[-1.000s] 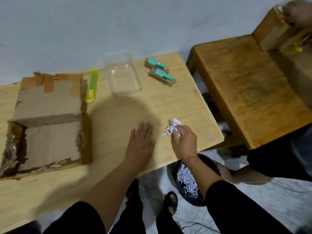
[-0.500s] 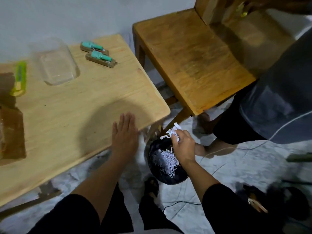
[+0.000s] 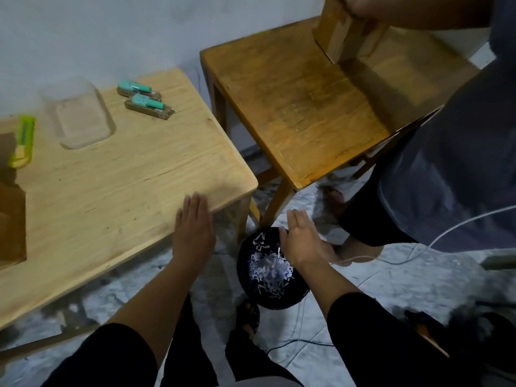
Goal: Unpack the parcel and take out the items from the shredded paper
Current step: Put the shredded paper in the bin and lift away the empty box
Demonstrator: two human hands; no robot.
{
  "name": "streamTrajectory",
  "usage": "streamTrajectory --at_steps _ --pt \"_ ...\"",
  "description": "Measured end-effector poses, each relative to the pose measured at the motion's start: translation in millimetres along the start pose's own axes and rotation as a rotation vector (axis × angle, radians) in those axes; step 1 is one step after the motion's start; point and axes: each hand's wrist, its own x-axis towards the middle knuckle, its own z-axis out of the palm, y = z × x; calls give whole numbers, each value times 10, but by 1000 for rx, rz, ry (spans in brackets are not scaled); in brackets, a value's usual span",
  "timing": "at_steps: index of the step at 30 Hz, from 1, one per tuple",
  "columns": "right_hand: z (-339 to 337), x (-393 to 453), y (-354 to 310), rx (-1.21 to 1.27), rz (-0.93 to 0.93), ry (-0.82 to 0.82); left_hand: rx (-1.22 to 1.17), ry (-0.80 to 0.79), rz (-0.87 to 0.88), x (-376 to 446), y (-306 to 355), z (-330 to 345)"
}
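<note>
Biggest first: your table (image 3: 117, 174) carries the unpacked goods well back from the near edge, prob. so nothing gets knocked off while you clear waste. A second wooden table (image 3: 293, 107) stands to its right, where another person (image 3: 446, 163) handles a cardboard box (image 3: 343, 32) of their own; not your concern.

On the floor between the table legs sits the black bin (image 3: 272, 297), placed below the table corner so waste can drop straight in. The shredded paper (image 3: 269, 268) lies inside it.

Your left hand (image 3: 192, 233) lies flat on the table edge, fingers together and holding nothing; it looks like a brace as you lean over. Your right hand (image 3: 303, 241) hovers over the bin rim with the grip apart, palm down, empty.

At the far left, a corner of the parcel (image 3: 11, 219) is just in frame; whether anything is left inside can't be told.

Smaller bits: a clear plastic tray (image 3: 79, 115), a green box cutter (image 3: 23, 141) beside it, and the two items (image 3: 143, 100), teal pieces on brown card backing (blurry), lying side by side near the table's far edge.
</note>
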Motion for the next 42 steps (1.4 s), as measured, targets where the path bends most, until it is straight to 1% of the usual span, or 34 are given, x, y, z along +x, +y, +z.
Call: streamTrajectory --at_steps 2,5,9,11,13,18,23,29,33,36,38,40,42 --pt "-108 23 -95 24 -76 41 6 2 26 -51 42 -43" --pt "-275 72 -299 35 -207 97 6 5 -2 -67 90 -171" --pt "-498 167 -695 46 -307 120 150 -27 -48 -8 -34 -442" --pt "-607 187 -961 46 -348 144 173 28 -57 -2 -156 -639" --pt "-707 189 -1238 29 -391 160 131 117 -79 -30 -249 -899" --pt "-815 114 -2104 28 -539 135 126 288 -198 -176 -825 -1529" --pt "-585 -101 -2974 25 -684 152 156 331 -283 -537 -1657 -1990" --pt "-47 -350 -3934 53 -685 22 156 231 -394 -945 -2746 -2296" --pt "281 -453 -4473 143 -641 -70 77 195 -427 -1109 -3410 -2373" --pt "480 -526 -4655 209 -589 -141 -4 182 -395 -1226 -3687 -2323" --pt "575 -576 -4708 221 -541 -196 -147 149 -427 -1252 -3824 -2289" --pt "651 -607 -4733 266 -485 -205 -277 137 -421 -1235 -3928 -2238" --pt "721 -632 -4761 338 -428 -185 -336 155 -413 -1214 -4014 -2169"
